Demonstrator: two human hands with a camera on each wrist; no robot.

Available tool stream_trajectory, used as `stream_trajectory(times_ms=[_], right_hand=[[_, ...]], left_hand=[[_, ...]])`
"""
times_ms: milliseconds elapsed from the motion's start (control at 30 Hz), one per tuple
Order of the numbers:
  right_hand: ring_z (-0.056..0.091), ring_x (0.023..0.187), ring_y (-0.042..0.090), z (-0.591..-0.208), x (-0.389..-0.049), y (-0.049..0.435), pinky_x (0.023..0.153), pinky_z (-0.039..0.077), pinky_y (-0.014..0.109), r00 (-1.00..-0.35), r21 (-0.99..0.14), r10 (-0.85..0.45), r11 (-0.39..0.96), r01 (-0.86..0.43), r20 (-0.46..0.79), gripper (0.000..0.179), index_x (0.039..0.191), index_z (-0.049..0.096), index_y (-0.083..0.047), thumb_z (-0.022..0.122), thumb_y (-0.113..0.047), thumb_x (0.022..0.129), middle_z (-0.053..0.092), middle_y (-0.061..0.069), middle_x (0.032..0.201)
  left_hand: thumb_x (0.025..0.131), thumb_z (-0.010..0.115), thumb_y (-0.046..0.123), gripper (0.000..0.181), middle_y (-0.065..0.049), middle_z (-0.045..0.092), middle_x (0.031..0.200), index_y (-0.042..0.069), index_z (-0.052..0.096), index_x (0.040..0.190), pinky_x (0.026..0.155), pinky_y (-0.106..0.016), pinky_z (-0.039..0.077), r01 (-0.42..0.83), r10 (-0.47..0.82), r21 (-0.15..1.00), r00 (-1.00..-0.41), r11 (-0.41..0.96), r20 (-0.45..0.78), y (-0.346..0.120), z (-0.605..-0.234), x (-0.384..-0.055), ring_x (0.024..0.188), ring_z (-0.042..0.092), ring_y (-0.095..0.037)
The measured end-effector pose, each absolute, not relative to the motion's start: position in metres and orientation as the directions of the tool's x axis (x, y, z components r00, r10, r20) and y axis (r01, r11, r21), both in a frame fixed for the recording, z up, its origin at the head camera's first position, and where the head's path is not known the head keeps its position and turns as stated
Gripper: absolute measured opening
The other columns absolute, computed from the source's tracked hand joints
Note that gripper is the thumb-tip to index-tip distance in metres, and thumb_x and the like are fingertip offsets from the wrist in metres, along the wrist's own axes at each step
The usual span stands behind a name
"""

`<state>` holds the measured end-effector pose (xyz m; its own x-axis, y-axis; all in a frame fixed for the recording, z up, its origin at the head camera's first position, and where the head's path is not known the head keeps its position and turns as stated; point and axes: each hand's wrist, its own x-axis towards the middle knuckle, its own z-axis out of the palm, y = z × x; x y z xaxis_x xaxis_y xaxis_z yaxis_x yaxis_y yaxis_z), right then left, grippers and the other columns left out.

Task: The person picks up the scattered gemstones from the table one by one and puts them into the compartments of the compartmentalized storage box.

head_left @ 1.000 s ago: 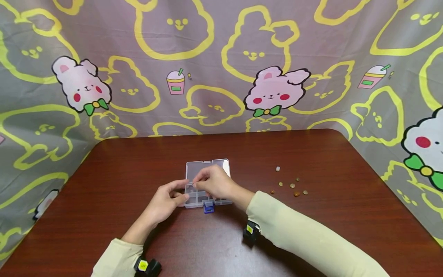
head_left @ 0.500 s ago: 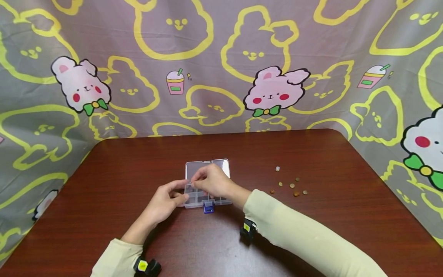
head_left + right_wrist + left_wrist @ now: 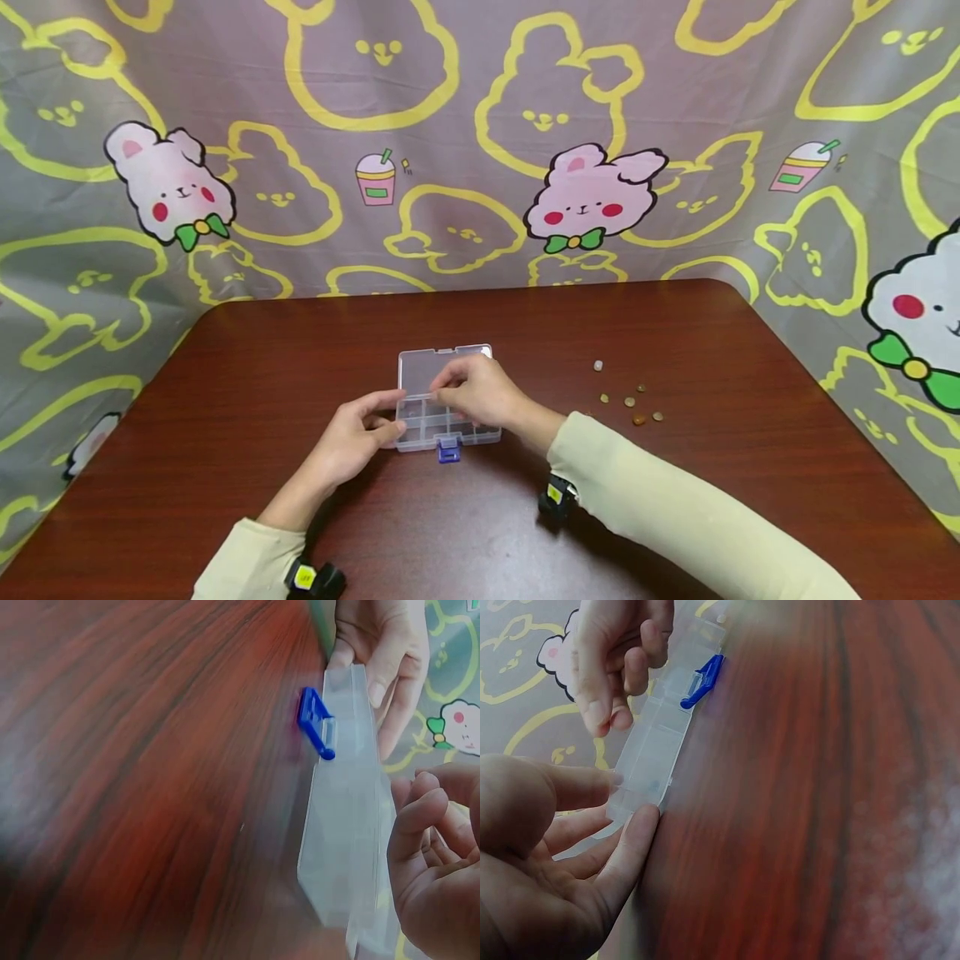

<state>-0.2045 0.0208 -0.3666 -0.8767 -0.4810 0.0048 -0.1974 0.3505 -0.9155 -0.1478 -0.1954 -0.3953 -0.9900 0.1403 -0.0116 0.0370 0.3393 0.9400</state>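
A clear plastic compartment box (image 3: pixel 437 422) lies on the table with its clear lid (image 3: pixel 420 368) raised at the back. A blue latch (image 3: pixel 448 451) hangs at its front. My left hand (image 3: pixel 351 437) grips the box's left end, thumb at the front corner and fingers at the back. My right hand (image 3: pixel 480 392) hovers over the back middle compartments, fingers loosely bent. In the right wrist view the right hand's fingertips (image 3: pixel 426 796) come close together, and nothing shows between them. The right compartments are partly hidden beneath that hand.
Several small beads or stones lie loose to the right of the box, among them a whitish one (image 3: pixel 597 365) and an amber one (image 3: pixel 639 420). The brown wooden table (image 3: pixel 300 350) meets a patterned cloth (image 3: pixel 465 150) at the back and sides.
My right hand has moved a little to the right, away from the back left compartment, uncovering more of it. My left hand keeps its grip on the box.
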Motion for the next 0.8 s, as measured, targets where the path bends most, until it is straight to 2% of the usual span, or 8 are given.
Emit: stream_trajectory(times_ms=[167,300,633,800], right_hand=[[0.047,0.042,0.011,-0.368,-0.205,0.036,0.038,0.039,0.022,-0.883,-0.921,-0.469,0.342,-0.187,0.006,0.006,0.092,0.074,-0.002,0.071,-0.005,0.090,0.064,0.019,0.071],[0.047,0.042,0.011,-0.368,-0.203,0.050,0.038,0.039,0.023,-0.886,-0.927,-0.463,0.322,-0.192,0.022,0.008,0.094,0.074,0.001,0.072,-0.005,0.089,0.065,0.015,0.074],[0.048,0.042,0.014,-0.369,-0.198,0.096,0.037,0.039,0.025,-0.913,-0.923,-0.406,0.342,-0.176,0.024,0.007,0.095,0.073,0.000,0.072,-0.005,0.090,0.060,0.017,0.061],[0.048,0.042,0.015,-0.373,-0.197,0.119,0.037,0.040,0.025,-0.925,-0.932,-0.380,0.336,-0.137,-0.001,0.012,0.100,0.072,0.003,0.071,-0.005,0.091,0.061,0.022,0.063]], left_hand=[[0.091,0.068,-0.004,0.045,-0.024,0.061,0.127,-0.005,0.057,0.135,0.069,-0.027,0.056,0.033,0.132,0.939,-0.991,0.342,-0.013,-0.195,-0.395,-0.148,0.087,0.066,-0.023],[0.091,0.068,-0.004,0.046,-0.024,0.061,0.128,-0.005,0.057,0.135,0.069,-0.027,0.056,0.030,0.128,0.937,-0.992,0.348,-0.016,-0.195,-0.394,-0.148,0.088,0.066,-0.023],[0.091,0.069,-0.002,0.047,-0.024,0.061,0.129,-0.004,0.057,0.137,0.068,-0.026,0.055,0.036,0.137,0.932,-0.990,0.360,-0.014,-0.196,-0.395,-0.147,0.087,0.066,-0.022],[0.091,0.070,-0.002,0.048,-0.023,0.061,0.129,-0.003,0.057,0.137,0.069,-0.027,0.056,0.029,0.129,0.929,-0.991,0.369,-0.020,-0.195,-0.395,-0.147,0.089,0.066,-0.022]])
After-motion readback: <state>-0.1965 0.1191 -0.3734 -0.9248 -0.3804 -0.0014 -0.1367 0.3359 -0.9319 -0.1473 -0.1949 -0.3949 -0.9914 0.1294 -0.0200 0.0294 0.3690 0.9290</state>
